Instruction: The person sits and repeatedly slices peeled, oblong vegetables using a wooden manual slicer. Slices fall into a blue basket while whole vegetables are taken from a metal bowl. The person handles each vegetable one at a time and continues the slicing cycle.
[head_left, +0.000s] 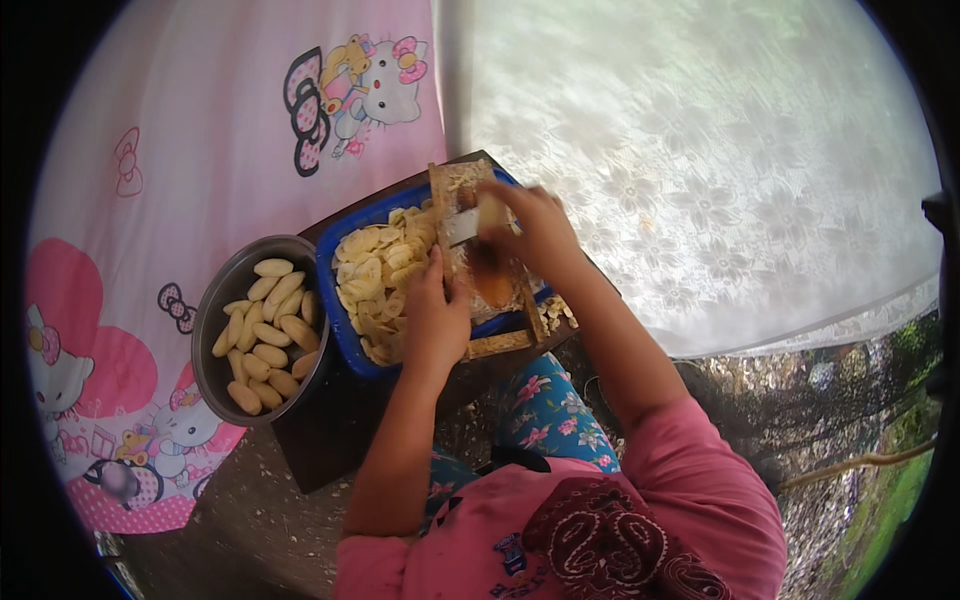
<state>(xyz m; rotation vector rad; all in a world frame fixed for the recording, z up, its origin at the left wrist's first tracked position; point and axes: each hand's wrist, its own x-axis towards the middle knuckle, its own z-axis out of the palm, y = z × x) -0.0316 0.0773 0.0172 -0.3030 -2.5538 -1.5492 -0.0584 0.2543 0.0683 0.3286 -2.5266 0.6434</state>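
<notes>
A wooden slicer board (500, 343) with a flat metal blade (461, 227) lies across a blue plastic basin (337, 325). My left hand (437, 318) grips the board's left edge, its fingers partly hidden. Over the blade, my right hand (540, 228) is closed on a pale peeled banana (492, 214); motion blurs its fingertips. Thin round banana slices (375, 268) are heaped in the basin to the left of the board. Some pale bits (553, 314) lie at the basin's right side, near the board's lower end.
Left of the basin stands a round metal pot (203, 372) holding several whole peeled bananas (268, 334). Both stand on a dark table (322, 425). A pink cartoon-print cloth (220, 130) hangs behind and at left. White lace curtain (720, 180) hangs at right.
</notes>
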